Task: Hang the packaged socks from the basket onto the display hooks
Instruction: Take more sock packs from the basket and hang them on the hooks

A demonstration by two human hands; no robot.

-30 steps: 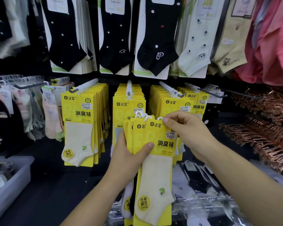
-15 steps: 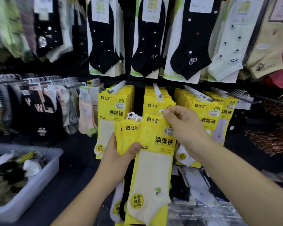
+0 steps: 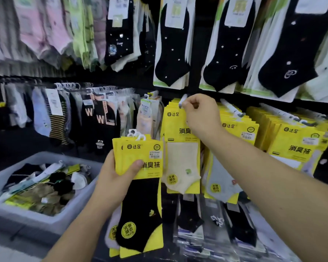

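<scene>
Lower left: grey plastic basket, holding a loose heap of packaged socks in black, white and olive, some on yellow-green cards. Behind it, a rail of hanging socks with striped pairs and two black ones marked "W".

Centre-left: left hand grasping a fanned bunch of yellow-carded packs, thumb across the front card, fingers behind. Front pack carries a black ankle sock. White plastic hanger loops stick up from the top edges. Bunch held upright, just left of the yellow display stacks and lower than the hooks.

Centre: right hand raised, fingers curled, pinching the top edge of a cream sock pack right at the white tip of a display hook. Pack hangs flat at the front of a stack of like yellow cards. Whether its loop is over the hook — hidden by the fingers, cannot tell.

Right: next hook holds a stack fronted by a grey sock pack. Further right, more full hooks of yellow packs. Upper row — black dotted socks on white cards. Below the display, clear-bagged dark socks lying flat.
</scene>
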